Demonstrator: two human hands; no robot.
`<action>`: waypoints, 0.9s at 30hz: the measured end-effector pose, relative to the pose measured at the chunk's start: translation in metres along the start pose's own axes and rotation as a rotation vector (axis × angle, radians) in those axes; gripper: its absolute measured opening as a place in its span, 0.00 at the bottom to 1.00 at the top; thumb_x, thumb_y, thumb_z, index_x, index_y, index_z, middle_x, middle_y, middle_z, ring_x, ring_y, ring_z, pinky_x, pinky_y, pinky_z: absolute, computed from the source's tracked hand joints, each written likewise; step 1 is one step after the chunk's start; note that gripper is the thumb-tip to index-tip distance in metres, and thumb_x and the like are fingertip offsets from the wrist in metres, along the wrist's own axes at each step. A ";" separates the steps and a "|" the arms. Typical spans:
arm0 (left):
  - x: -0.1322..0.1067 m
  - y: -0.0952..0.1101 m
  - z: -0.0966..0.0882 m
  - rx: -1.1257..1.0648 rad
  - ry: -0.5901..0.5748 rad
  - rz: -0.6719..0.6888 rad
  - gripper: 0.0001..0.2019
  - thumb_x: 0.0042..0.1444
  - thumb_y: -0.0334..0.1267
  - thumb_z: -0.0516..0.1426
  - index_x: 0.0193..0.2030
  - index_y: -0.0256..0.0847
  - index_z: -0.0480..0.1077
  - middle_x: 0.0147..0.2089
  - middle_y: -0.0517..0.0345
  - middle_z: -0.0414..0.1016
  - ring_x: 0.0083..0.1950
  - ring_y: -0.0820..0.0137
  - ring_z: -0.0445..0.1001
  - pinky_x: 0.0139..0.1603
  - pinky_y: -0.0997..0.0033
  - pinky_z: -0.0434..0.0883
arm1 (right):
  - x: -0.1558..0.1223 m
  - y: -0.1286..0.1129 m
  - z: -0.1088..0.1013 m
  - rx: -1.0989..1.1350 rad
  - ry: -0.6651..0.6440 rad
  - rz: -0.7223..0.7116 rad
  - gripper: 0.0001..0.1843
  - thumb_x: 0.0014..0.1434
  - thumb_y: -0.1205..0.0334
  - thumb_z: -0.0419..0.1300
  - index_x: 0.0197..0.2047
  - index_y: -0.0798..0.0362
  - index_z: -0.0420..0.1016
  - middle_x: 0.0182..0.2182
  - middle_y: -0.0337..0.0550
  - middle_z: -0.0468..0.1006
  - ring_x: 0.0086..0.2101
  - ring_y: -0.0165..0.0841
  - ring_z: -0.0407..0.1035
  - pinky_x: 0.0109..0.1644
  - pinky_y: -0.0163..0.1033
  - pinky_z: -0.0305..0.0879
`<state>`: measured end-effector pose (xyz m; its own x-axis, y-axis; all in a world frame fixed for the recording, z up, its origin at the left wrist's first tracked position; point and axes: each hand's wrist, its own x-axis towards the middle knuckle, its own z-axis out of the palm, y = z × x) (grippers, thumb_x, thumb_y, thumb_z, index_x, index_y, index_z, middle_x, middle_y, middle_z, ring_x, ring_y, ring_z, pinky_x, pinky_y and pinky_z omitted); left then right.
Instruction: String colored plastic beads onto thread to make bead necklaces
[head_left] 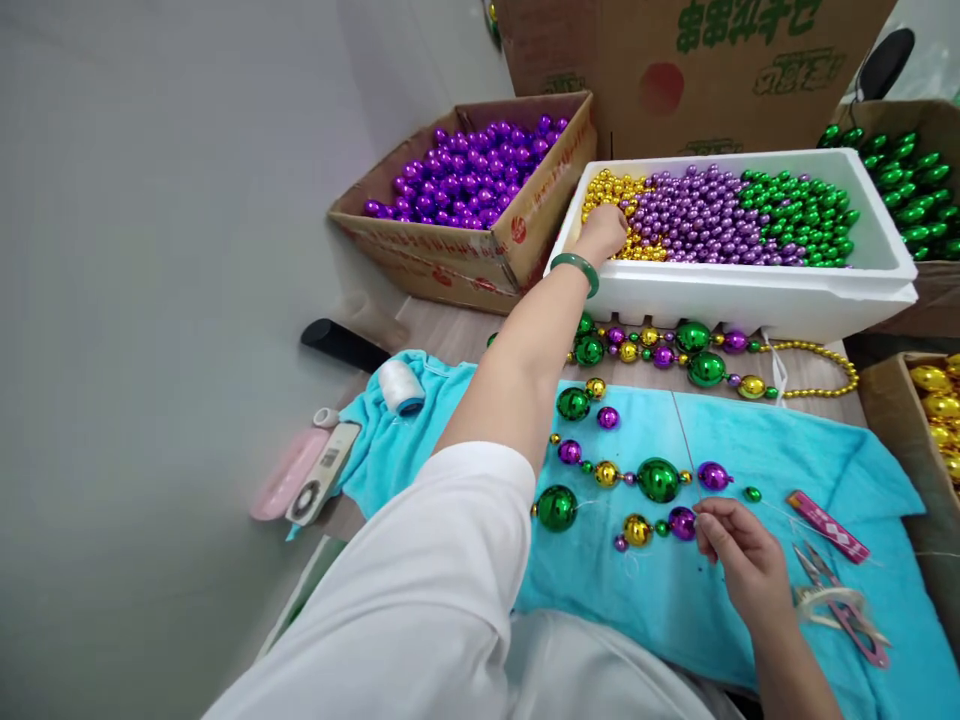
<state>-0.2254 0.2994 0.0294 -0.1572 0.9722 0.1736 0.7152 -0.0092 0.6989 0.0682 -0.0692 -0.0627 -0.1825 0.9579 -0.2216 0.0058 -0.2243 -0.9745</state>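
While the left hand (603, 232) rests among small shiny gold beads (616, 187), upper right, its grip hidden, the right hand (739, 550), fingertips pressed together, sits beside a glossy round purple bead (682, 523), lower right. Bead-picking seems underway, calling next for a delicate pinch.

pink tray (285, 480) | pale device (324, 472) beside it | green-printed cardboard (720, 75), back

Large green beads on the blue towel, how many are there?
3: one bead near the far edge, another bead in the middle row, a third bead lower left. The left arm may hide more.
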 end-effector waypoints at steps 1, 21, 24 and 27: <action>-0.012 0.007 -0.003 -0.101 0.024 -0.015 0.12 0.52 0.21 0.53 0.41 0.27 0.74 0.42 0.46 0.76 0.49 0.65 0.73 0.55 0.61 0.66 | -0.001 -0.001 0.000 -0.006 0.013 -0.026 0.10 0.59 0.56 0.61 0.40 0.53 0.75 0.21 0.37 0.69 0.22 0.28 0.64 0.25 0.33 0.61; -0.324 0.023 -0.034 -1.506 -0.316 -0.550 0.08 0.60 0.31 0.55 0.43 0.34 0.73 0.39 0.51 0.77 0.34 0.76 0.76 0.34 0.78 0.72 | -0.037 -0.007 0.021 -0.035 0.082 -0.097 0.10 0.56 0.56 0.62 0.36 0.54 0.76 0.19 0.37 0.69 0.21 0.27 0.60 0.23 0.33 0.58; -0.330 0.022 -0.033 -1.520 -0.300 -0.543 0.07 0.60 0.32 0.55 0.43 0.34 0.73 0.38 0.52 0.77 0.34 0.76 0.76 0.35 0.78 0.72 | -0.039 -0.006 0.020 -0.047 0.066 -0.078 0.10 0.56 0.55 0.63 0.36 0.53 0.77 0.19 0.37 0.69 0.21 0.27 0.60 0.22 0.33 0.58; -0.334 0.021 -0.031 -1.503 -0.305 -0.548 0.08 0.59 0.33 0.57 0.43 0.35 0.73 0.38 0.52 0.77 0.34 0.76 0.75 0.35 0.78 0.72 | -0.041 -0.004 0.017 -0.053 0.058 -0.059 0.11 0.56 0.55 0.63 0.36 0.53 0.77 0.19 0.37 0.69 0.21 0.27 0.59 0.22 0.33 0.57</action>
<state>-0.1790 -0.0329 0.0081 0.1093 0.9418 -0.3180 -0.6785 0.3045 0.6685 0.0586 -0.1105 -0.0488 -0.1266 0.9784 -0.1636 0.0489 -0.1585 -0.9861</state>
